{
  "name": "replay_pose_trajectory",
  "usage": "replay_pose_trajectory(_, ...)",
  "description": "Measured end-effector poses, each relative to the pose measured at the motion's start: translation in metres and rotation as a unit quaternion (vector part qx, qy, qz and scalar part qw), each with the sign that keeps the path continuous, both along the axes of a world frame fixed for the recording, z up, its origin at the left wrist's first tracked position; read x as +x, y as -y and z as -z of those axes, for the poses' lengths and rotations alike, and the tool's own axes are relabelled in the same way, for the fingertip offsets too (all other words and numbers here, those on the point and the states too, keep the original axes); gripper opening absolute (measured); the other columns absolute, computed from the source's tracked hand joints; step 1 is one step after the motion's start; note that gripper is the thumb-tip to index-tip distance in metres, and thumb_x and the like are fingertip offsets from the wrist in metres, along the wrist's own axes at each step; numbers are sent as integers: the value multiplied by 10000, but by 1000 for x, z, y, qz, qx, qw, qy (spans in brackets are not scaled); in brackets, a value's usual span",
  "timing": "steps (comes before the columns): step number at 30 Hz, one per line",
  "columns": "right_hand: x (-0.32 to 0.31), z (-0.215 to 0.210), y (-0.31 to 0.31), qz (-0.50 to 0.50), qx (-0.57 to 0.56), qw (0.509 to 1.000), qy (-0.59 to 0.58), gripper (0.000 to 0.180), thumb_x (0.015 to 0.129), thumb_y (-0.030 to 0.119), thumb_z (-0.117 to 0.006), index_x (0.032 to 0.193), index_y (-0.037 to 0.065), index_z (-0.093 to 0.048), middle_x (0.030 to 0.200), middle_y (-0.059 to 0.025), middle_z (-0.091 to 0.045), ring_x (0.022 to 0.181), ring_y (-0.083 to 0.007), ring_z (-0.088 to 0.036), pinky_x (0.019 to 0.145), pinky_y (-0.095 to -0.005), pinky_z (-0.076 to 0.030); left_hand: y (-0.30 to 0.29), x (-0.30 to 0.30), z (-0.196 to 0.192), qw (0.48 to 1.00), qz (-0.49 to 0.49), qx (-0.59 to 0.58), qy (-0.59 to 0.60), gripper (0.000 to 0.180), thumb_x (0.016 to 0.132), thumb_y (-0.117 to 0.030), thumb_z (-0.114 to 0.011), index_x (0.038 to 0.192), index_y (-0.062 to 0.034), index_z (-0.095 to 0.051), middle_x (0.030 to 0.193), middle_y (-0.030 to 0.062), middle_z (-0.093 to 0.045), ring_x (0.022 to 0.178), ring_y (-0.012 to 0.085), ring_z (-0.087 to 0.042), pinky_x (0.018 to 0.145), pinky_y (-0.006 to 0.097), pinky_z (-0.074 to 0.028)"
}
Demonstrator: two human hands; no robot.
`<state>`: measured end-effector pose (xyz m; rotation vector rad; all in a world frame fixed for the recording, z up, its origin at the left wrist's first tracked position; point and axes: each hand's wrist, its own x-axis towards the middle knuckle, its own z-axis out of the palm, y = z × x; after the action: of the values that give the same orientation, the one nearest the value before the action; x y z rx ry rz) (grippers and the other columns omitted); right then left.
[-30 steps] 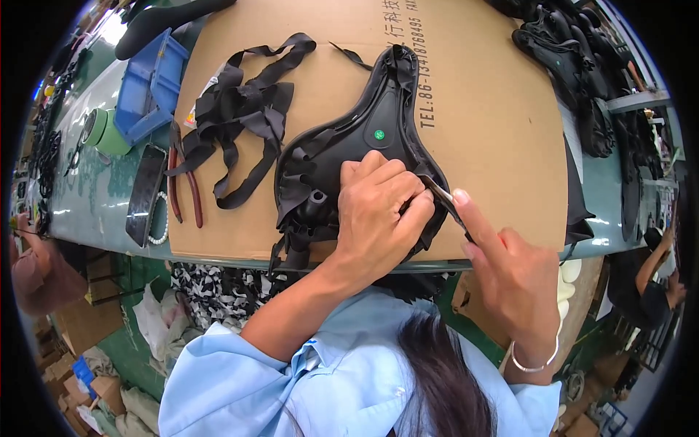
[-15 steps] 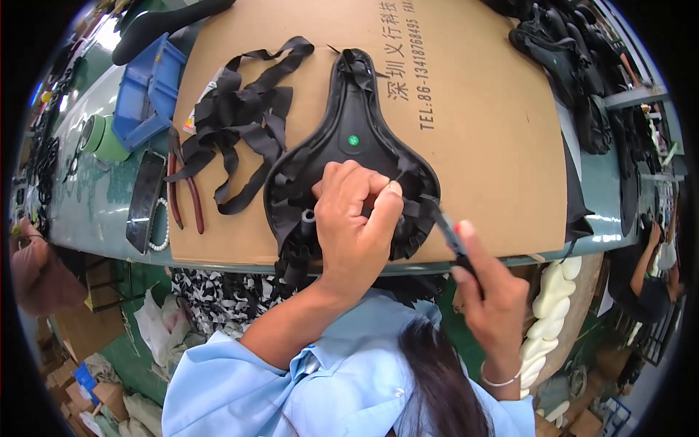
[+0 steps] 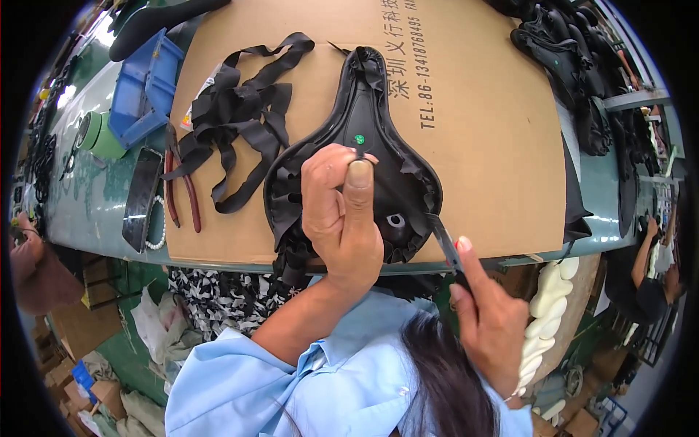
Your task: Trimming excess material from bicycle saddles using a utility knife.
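A black bicycle saddle (image 3: 397, 156) lies underside up on brown cardboard, its narrow nose pointing away from me. Black cover material is gathered in folds around its rim. Over the middle of the saddle my left hand (image 3: 341, 207) is closed in a pinch, with a small dark scrap showing at the fingertips; it looks like a bit of the black cover material. My right hand (image 3: 489, 313) grips a utility knife (image 3: 445, 244), whose blade tip is at the saddle's right rim. A ring-shaped fitting (image 3: 395, 221) shows at the saddle's wide end.
Black fabric strips (image 3: 251, 120) lie on the cardboard (image 3: 495, 167), left of the saddle. Beside them are red-handled pliers (image 3: 182, 178), a phone (image 3: 142, 200), a beaded loop (image 3: 158, 226), a green tape roll (image 3: 105, 135) and a blue bin (image 3: 145, 87). Black saddle covers (image 3: 564, 65) are piled at far right.
My left hand has moved left and up from the right side of the saddle, uncovering the ring fitting. The knife has shifted slightly down, and the saddle has turned a little.
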<state>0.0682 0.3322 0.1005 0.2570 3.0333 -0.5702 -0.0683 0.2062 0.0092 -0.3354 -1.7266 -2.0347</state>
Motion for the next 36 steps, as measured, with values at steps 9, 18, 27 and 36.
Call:
replay_pose_trajectory(9,-80,20,-56,-80,21,992,-99,523,839,132,-648,1335,271,-562,646,-82,-533,551,-238,-542,531,-380,-434,30,6,-61,958,233,-36,164,163,990,-119,-516,1058,20,-566,986,76,-615,950,147,-581,867,269,-436)
replay_pose_trajectory(18,-94,50,-41,-46,-211,971,-98,554,844,85,-651,1368,209,-520,889,-156,-679,663,-292,-641,598,-369,-487,0,-136,-64,925,363,-49,103,178,1009,-213,-492,1033,-43,-540,696,7,-498,564,84,-438,510,217,-382)
replay_pose_trajectory(27,-109,41,-56,-67,-159,983,-60,572,820,81,-668,1359,218,-534,796,-82,-679,589,-243,-610,537,-360,-458,5,-110,-59,761,155,-591,-220,268,792,-269,-698,762,-3,-677,667,119,-594,730,279,-559,695,367,-445)
replay_pose_trajectory(36,-62,45,-7,69,-320,944,-35,556,904,72,-587,1426,45,-397,1281,-216,-570,970,-379,-656,785,-382,-527,-10,-127,-76,928,358,-39,93,268,914,-262,-640,830,-7,-638,927,48,-593,810,156,-541,728,337,-465)
